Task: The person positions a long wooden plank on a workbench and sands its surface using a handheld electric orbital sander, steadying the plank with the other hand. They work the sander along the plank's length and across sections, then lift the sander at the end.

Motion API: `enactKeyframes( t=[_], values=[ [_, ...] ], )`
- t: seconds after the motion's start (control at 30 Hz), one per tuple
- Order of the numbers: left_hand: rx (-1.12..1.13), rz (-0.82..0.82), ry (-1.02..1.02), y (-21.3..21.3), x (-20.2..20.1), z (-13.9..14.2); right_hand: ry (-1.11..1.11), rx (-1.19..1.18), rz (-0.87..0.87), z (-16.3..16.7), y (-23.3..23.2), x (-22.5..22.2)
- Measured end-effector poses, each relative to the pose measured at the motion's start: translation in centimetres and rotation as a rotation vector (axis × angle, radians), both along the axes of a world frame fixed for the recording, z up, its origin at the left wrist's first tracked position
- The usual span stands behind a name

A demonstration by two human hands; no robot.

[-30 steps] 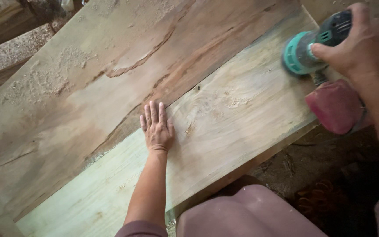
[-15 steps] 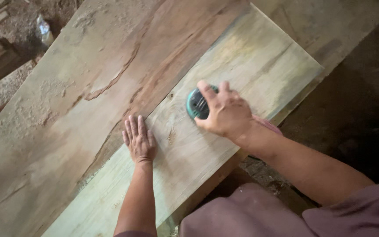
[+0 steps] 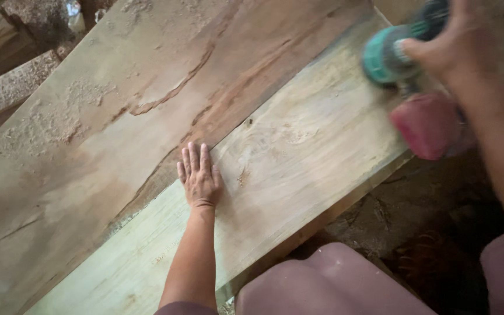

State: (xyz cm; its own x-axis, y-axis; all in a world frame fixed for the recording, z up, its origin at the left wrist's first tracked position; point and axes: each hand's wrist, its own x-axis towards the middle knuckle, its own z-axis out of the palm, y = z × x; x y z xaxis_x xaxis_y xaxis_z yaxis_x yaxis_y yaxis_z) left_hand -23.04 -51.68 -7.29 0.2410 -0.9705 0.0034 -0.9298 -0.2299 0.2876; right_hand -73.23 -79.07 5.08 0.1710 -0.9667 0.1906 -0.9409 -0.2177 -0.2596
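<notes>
Head view. A pale plank (image 3: 298, 157) is seen running from 7 o'clock to 1 o'clock across the frame, laid on a wider, rougher slab (image 3: 118, 105) of reddish-brown wood that fills the 9 to 12 o'clock region. Loose sawdust (image 3: 68, 116) is scattered over the slab toward 10 o'clock. The left hand (image 3: 199, 178) is pressed flat on the plank near the seam between the two boards, just left of centre, fingers straight, held close together and pointed toward 12 o'clock; nothing is gripped by it. The right hand (image 3: 459, 41), at 2 o'clock, is closed around the top of a teal power sander (image 3: 389, 55), which is held at the far end of the plank; whether its base touches the wood cannot be told. A red dust bag (image 3: 427, 125) is seen hanging from the tool, past the plank's near edge. Further timber (image 3: 7, 87) lies at 10 o'clock. Dark ground (image 3: 415, 227) is visible at 4 o'clock, and maroon-clad knees (image 3: 322, 286) occupy 5 to 6 o'clock. The sander and right hand are blurred and cut off by the upper frame edge; the sander's underside is hidden.
</notes>
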Motion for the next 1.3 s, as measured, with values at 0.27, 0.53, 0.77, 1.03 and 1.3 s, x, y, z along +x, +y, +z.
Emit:
enactKeyframes(
  t=[0.27,0.53,0.77,1.03,1.3],
  values=[
    [0.026,0.008,0.003,-0.2,-0.2,0.0,-0.106,-0.052,-0.069,-4.6,0.4,-11.2],
    [0.018,-0.016,-0.029,-0.4,0.0,-0.4,0.011,0.3,-0.266,4.0,9.0,0.7],
    [-0.024,-0.026,-0.025,-0.6,0.4,-0.7,-0.012,0.626,-0.129,9.3,16.5,14.3],
    [-0.01,-0.014,-0.014,-0.6,0.3,-0.4,-0.005,0.552,-0.131,8.8,14.7,11.6],
    [0.003,-0.007,-0.015,-0.4,-0.3,-0.1,0.094,0.127,-0.224,2.5,4.4,-5.9]
  ],
)
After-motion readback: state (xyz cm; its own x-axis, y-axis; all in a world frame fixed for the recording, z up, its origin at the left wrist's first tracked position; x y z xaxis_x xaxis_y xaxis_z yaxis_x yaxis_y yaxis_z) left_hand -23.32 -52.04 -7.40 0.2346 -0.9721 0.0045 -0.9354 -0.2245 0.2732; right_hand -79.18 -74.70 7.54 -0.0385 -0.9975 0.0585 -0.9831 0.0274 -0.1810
